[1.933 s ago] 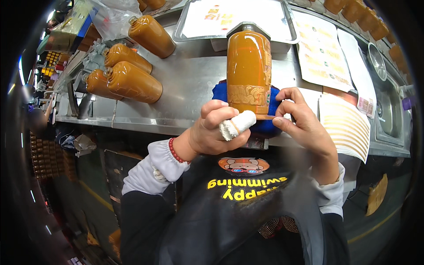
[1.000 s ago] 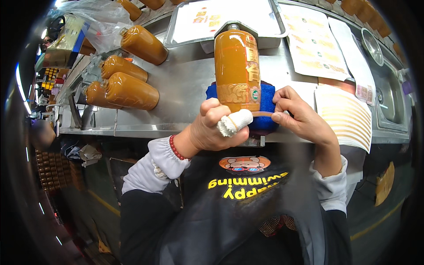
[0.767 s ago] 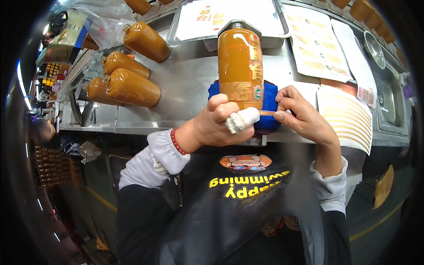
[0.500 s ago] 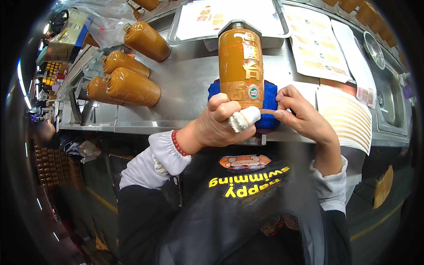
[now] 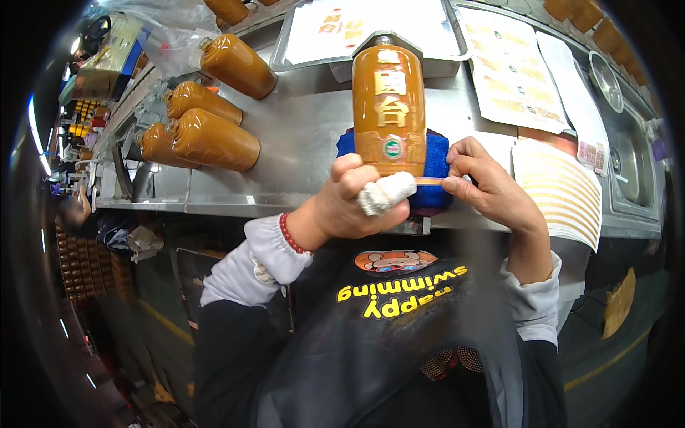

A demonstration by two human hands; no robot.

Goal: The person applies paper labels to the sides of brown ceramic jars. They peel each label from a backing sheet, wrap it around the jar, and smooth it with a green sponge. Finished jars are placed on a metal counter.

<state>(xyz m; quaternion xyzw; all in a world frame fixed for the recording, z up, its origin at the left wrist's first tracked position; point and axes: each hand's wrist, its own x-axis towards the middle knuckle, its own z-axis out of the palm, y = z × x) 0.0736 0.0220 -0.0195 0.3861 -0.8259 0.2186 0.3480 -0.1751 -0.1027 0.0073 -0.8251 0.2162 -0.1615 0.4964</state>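
An amber-brown glazed bottle [image 5: 389, 146] with raised gold characters and a round green emblem lies in front of me, its neck pointing away. Under it is a blue towel-covered pad [image 5: 437, 151]. The curled fingers of my left hand [image 5: 349, 196] hold the bottle's near end; one finger is wrapped in white cloth. My right hand [image 5: 485, 182] pinches the free end of a thin gold-orange strip [image 5: 430, 181]. That strip runs level from the bottle's base to my right fingertips, and its other end is hidden behind the wrapped finger.
Several similar bottles [image 5: 216, 140] lie at the left of the steel bench [image 5: 300, 128]. Behind is a metal tray [image 5: 465, 50] with white sheets. At the right are label sheets [image 5: 510, 75], a sheet of gold strips [image 5: 560, 189] and a sink [image 5: 633, 178] with a strainer [image 5: 605, 82].
The bottle has rolled about its length, so its characters and green emblem have shifted left. My left hand has moved slightly left with it. The strip looks straighter; my right hand stays put.
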